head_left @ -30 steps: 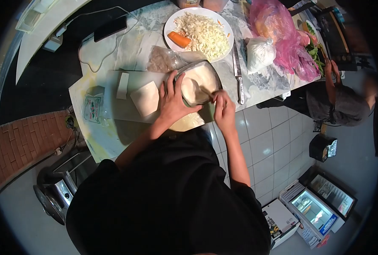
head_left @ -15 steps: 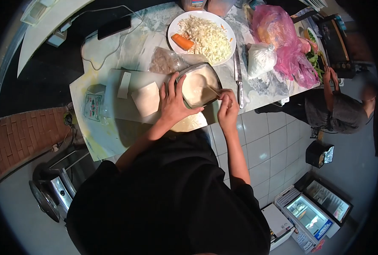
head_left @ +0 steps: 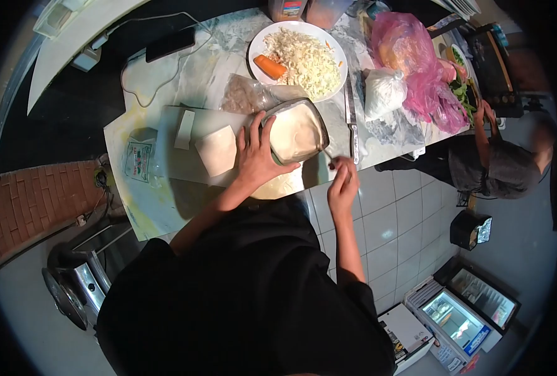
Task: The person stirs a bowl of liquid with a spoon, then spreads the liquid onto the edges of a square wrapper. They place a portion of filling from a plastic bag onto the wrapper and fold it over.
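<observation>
A square dark-rimmed bowl (head_left: 323,126) of pale, creamy batter (head_left: 296,130) sits near the table's front edge. My left hand (head_left: 257,158) grips its left side, fingers over the rim and thumb along the near side. Just off the bowl's lower right corner, my right hand (head_left: 343,183) is closed around what looks like a thin spoon (head_left: 329,154); its far end is blurred at the rim. Left of the bowl, a white block (head_left: 217,150) and a narrow white strip (head_left: 184,130) lie on a board (head_left: 172,164). A clear bag (head_left: 244,94) of brownish contents lies behind.
At the back, a white plate (head_left: 255,71) holds shredded cabbage and a carrot piece (head_left: 269,66). A knife (head_left: 352,119) lies beside a white powder bag (head_left: 385,94) and pink plastic bags (head_left: 404,50). A phone (head_left: 170,45) lies back left. Another person (head_left: 498,160) works at right.
My right hand has moved down and slightly right, drawing the spoon from the middle of the batter to the bowl's corner. My left hand stays on the bowl.
</observation>
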